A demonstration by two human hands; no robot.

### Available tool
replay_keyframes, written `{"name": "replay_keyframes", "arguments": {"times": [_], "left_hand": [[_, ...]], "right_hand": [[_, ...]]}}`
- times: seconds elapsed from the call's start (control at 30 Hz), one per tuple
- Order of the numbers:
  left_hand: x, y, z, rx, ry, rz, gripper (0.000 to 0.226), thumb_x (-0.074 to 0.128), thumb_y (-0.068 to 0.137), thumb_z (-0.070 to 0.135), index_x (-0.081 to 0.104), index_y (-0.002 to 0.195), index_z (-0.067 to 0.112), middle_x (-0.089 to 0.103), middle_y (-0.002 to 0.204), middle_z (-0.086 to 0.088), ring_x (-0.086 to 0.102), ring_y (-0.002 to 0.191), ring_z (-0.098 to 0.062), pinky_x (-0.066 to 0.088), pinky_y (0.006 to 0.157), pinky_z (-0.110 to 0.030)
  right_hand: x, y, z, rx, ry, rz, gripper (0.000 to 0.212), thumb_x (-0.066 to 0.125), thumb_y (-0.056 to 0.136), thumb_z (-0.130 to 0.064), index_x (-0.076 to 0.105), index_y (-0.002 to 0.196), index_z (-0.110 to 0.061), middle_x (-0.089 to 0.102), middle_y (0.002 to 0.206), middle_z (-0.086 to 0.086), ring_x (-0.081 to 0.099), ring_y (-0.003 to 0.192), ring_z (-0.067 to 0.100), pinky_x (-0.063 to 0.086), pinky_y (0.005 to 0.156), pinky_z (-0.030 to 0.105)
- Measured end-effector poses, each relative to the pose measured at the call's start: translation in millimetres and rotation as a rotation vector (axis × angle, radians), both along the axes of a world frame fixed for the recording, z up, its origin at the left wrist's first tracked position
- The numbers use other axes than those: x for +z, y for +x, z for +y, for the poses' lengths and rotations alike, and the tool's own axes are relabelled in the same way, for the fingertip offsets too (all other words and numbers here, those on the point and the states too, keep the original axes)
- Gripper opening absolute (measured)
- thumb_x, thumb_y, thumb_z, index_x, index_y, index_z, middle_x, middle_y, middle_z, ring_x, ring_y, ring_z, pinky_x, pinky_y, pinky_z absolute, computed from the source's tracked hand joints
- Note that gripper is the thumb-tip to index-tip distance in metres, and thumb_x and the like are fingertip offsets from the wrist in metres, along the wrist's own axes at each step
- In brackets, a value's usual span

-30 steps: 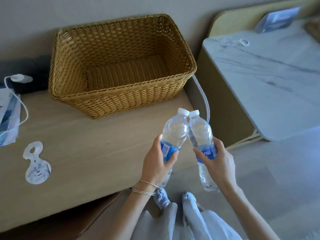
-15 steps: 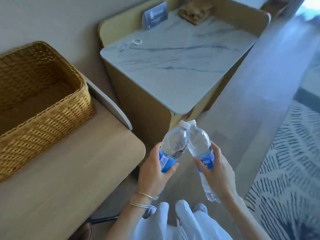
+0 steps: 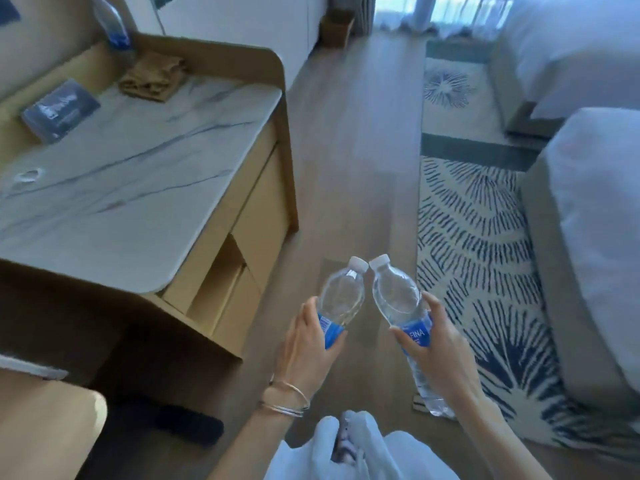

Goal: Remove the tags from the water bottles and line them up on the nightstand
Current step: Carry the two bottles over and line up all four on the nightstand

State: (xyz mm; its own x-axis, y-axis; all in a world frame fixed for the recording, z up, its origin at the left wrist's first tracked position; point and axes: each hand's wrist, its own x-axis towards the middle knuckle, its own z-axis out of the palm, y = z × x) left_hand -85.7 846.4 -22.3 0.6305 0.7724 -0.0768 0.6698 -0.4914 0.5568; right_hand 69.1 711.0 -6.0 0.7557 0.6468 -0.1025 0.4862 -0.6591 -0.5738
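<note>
Two hands, left hand (image 3: 304,351) round left bottle (image 3: 341,299), right hand (image 3: 440,348) round right bottle (image 3: 396,299), caps forward, converging.

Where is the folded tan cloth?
The folded tan cloth lies upper left in the head view, at the far end of the white marble nightstand top, near a blue-labelled clear plastic bottle.

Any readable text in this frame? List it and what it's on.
"FINA": blue label of the right bottle, in the right hand; the word's start is not visible.
Left bottle, in the left hand: label print too small to read.
Card on the nightstand: blurred, unreadable.
</note>
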Motion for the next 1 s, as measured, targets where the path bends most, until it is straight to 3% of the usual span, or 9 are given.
{"name": "replay_keyframes", "arguments": {"times": [0.27,0.47,0.73,0.87,1.0], "left_hand": [[-1,102,-10,-0.306,0.092,0.080,0.073,0.047,0.089,0.056,0.021,0.143,0.013,0.043,0.135,0.003,0.048,0.117,-0.013,0.044,0.088,-0.023],[-20,169,6,-0.362,-0.091,0.019,0.073,0.053,0.087,0.053,0.021,0.145,0.020,0.044,0.137,0.006,0.049,0.118,-0.012,0.043,0.091,-0.021],[-11,297,97,-0.396,-0.119,-0.039,0.066,0.056,0.087,0.049,0.029,0.139,0.020,0.056,0.122,0.003,0.055,0.105,-0.014,0.047,0.085,-0.025],[3,361,143,-0.407,-0.104,-0.067,0.066,0.055,0.087,0.049,0.028,0.139,0.018,0.054,0.123,0.000,0.055,0.105,-0.016,0.047,0.085,-0.026],[4,414,175,-0.452,-0.088,-0.049,0.066,0.056,0.087,0.049,0.029,0.138,0.018,0.053,0.125,0.000,0.054,0.106,-0.017,0.046,0.081,-0.026]], "right_hand": [[-5,69,-43,-0.208,-0.036,0.018,0.072,0.058,0.081,-0.054,0.027,0.139,-0.025,0.056,0.092,-0.004,0.055,0.072,0.014,0.043,0.058,0.028],[-26,114,-40,-0.333,-0.077,0.124,0.076,0.057,0.081,-0.056,0.023,0.142,-0.028,0.062,0.109,-0.003,0.059,0.085,0.012,0.051,0.072,0.031],[-13,235,46,-0.360,-0.065,0.070,0.083,0.055,0.081,-0.059,0.017,0.147,-0.027,0.054,0.131,-0.001,0.057,0.107,0.016,0.049,0.079,0.031],[0,295,92,-0.389,-0.084,0.028,0.084,0.054,0.081,-0.059,0.015,0.148,-0.026,0.055,0.127,0.004,0.059,0.099,0.017,0.046,0.071,0.028],[2,335,119,-0.441,-0.038,0.057,0.083,0.055,0.081,-0.057,0.018,0.147,-0.024,0.055,0.126,0.004,0.057,0.102,0.017,0.047,0.075,0.028]]}}
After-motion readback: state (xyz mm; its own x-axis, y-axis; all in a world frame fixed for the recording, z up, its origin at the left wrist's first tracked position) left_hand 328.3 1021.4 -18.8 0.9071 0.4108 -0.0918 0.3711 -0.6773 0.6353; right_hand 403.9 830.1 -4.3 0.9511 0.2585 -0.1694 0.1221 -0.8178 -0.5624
